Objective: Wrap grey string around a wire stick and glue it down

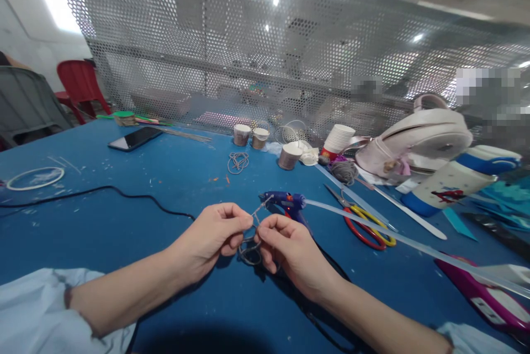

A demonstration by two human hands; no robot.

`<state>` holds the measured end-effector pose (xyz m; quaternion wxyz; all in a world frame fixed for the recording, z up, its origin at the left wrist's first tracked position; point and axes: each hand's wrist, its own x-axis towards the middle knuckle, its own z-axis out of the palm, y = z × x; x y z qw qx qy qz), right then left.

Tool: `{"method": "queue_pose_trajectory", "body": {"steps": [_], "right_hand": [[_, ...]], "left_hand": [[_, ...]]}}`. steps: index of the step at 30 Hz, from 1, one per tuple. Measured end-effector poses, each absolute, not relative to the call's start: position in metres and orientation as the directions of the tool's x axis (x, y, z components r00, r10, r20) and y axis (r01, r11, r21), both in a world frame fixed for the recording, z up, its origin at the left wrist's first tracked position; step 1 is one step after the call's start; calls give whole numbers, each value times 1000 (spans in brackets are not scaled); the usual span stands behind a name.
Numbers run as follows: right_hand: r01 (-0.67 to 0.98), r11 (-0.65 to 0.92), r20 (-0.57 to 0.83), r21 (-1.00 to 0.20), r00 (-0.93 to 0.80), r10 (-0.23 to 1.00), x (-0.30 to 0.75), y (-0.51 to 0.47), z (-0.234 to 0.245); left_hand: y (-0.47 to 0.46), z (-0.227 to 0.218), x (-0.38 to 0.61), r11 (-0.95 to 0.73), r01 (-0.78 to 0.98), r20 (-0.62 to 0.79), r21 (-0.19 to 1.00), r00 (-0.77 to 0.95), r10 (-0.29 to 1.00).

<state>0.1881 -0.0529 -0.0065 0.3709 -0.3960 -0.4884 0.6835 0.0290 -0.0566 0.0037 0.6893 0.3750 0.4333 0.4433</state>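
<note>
My left hand (pixel 219 235) and my right hand (pixel 292 246) are close together over the table, each closed in a pinch. A thin grey cord (pixel 260 211) runs between their fingertips, its loose end pointing up. Dark loops (pixel 249 257) hang below, partly hidden by my fingers. Just beyond lies a blue glue gun (pixel 292 202) with a long clear glue stick (pixel 356 216) out of its back. To the right are scissors (pixel 366 227) with red and yellow handles.
The blue table (pixel 95 243) carries a phone (pixel 134 137), a white ring (pixel 35 179), a black cable (pixel 136 195), a bundle of grey cord (pixel 238 162) and brown-wrapped cups (pixel 290 156). Grey yarn (pixel 344 170), a pale bag (pixel 414 138) and a bottle (pixel 451 180) stand right. A perforated metal screen (pixel 232 39) rises behind.
</note>
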Motion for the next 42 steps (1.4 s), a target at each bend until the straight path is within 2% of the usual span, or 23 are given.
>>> {"method": "queue_pose_trajectory", "body": {"steps": [22,26,33,36,38,40,42], "right_hand": [[-47,-274,-229,-961,-423,877,184,-53,-12],[54,-250,-248,-967,-441,862,181,-52,-19],[296,-91,-237,-951,-509,827,182,-56,-19],[462,78,-215,-883,-548,808,199,-60,7],[566,243,-206,-788,-613,762,222,-58,28],[669,421,-223,-613,-658,719,251,-50,43],[813,415,-243,-408,-535,809,279,-35,48]], "left_hand": [[-50,-3,25,294,-335,-261,895,142,955],[-50,-4,26,284,-329,-259,901,121,958],[-50,1,26,309,-367,-277,877,139,951],[-45,0,21,316,-359,-296,878,112,949],[-40,-2,18,323,-350,-312,879,88,946],[-36,-3,16,327,-337,-319,883,79,944],[-34,-4,16,338,-323,-330,884,82,940]]}}
